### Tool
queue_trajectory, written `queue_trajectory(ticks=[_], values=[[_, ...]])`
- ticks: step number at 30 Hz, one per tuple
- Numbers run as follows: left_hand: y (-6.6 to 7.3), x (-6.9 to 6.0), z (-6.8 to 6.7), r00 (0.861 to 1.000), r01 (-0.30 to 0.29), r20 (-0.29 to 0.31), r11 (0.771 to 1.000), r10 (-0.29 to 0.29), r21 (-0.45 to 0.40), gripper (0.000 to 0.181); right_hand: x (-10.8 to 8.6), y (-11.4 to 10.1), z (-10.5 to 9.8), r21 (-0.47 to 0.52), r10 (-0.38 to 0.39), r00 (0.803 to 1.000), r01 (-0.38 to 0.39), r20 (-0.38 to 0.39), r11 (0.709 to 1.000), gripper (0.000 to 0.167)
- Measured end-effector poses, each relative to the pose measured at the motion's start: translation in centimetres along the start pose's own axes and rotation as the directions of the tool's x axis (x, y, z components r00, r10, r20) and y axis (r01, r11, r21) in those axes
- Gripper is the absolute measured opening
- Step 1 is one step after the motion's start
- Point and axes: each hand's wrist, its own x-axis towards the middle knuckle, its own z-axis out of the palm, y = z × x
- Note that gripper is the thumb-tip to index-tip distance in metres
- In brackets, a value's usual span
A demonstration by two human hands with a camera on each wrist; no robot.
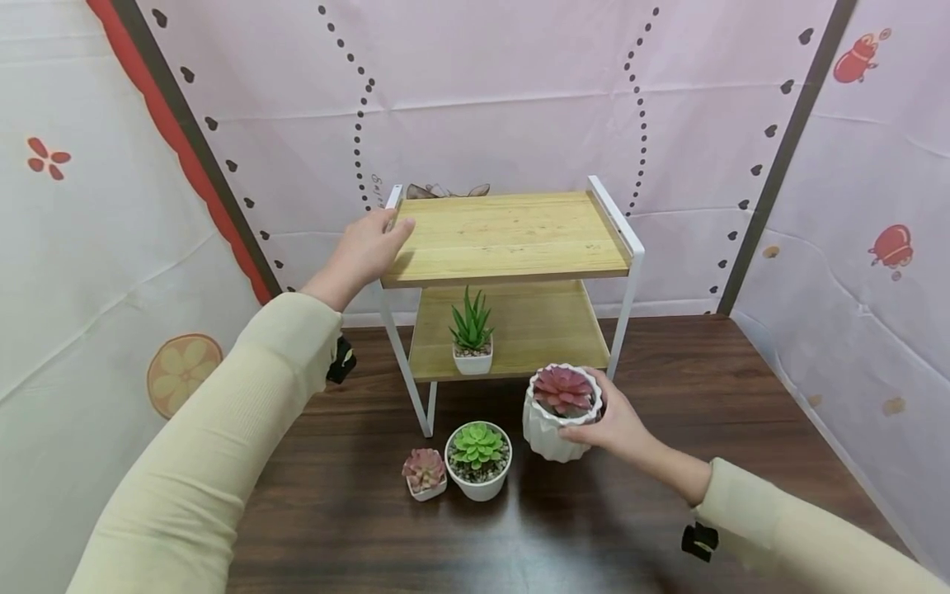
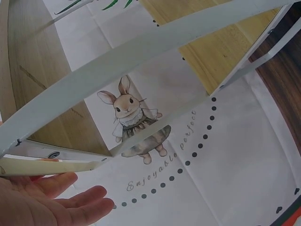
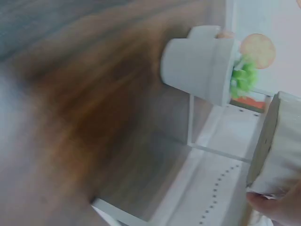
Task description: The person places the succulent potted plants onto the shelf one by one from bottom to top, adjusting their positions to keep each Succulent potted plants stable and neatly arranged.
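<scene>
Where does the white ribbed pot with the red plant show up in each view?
Head: right of centre, white ribbed pot in the right hand.
Left wrist: not in the picture.
Right wrist: at the right edge, partly cut off, with fingers at its lower end.
Shared landmark: the pale backdrop with its dark dots, visible in all three.

White pot gripped at the right edge

The right hand holds the white pot, only part of each showing. Well apart, a plain white planter appears sideways in this turned view, a green succulent at its rim and a smaller white container partly hidden behind. The blurred brown desk fills the left; white bars stand before a cloth printed with dots and an orange slice.
</scene>
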Motion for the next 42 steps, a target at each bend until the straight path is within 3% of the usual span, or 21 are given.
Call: queue_trajectory(ticks=[12, 23, 31, 37, 42], values=[[-0.2, 0.1, 0.0, 1.0, 0.0, 0.001, 1.0, 0.0, -0.014, 0.065, 3.9, -3.6, -0.5, 0.027, 0.034, 0.999, -0.034, -0.002, 0.999, 0.077], [-0.2, 0.0, 0.0, 1.0, 0.005, -0.001, 0.999, -0.006, -0.035, 0.063, 6.8, -2.5, -0.2, -0.072, 0.123, 0.991, -0.127, -0.053, 0.989, 0.084], [-0.2, 0.1, 0.2, 1.0, -0.001, -0.012, 0.999, 0.001, -0.034, 0.062, 8.0, -2.0, -0.2, -0.013, 0.113, 0.993, -0.113, -0.039, 0.993, 0.079], [-0.2, 0.2, 0.2, 1.0, -0.006, -0.014, 1.0, 0.005, -0.029, 0.061, 8.2, -2.4, -0.6, 0.03, 0.21, 0.978, -0.21, 0.014, 0.977, 0.085], [-0.2, 0.2, 0.2, 1.0, -0.009, -0.019, 0.999, 0.008, -0.033, 0.06, 8.1, -3.2, -0.8, 0.036, 0.245, 0.969, -0.247, 0.034, 0.968, 0.085]])
